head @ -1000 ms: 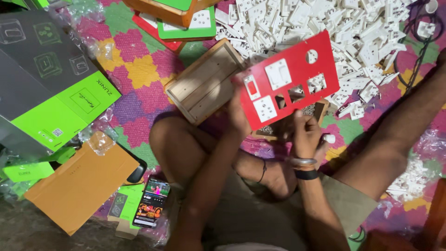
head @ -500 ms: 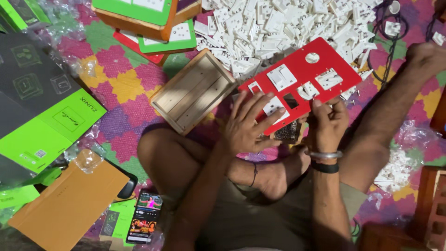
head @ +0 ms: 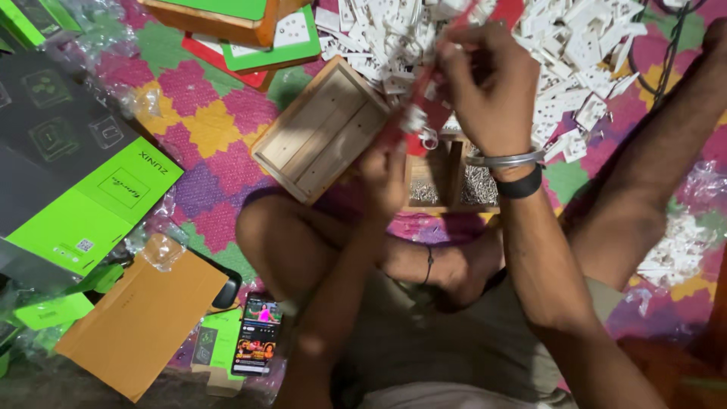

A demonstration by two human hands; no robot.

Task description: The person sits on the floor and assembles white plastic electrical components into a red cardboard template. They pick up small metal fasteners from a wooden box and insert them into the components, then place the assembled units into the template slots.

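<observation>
1. Head view: a red card [head: 424,106] is gripped edge-on between both hands, above a small wooden tray of screws [head: 454,185].
2. Right hand [head: 492,91]: fingers curled and pinched on the card's upper part.
3. Left hand [head: 386,178]: closed on the lower edge, though it's blurry.
4. Risk, probably: the tilted card gets fumbled, and parts are knocked into the white plastic pile [head: 583,45] or the screws get scattered.

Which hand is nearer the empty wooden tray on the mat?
Left. The left hand is just beside the wooden tray, at its right corner. The right hand is farther right, over the pile of white parts.
</observation>
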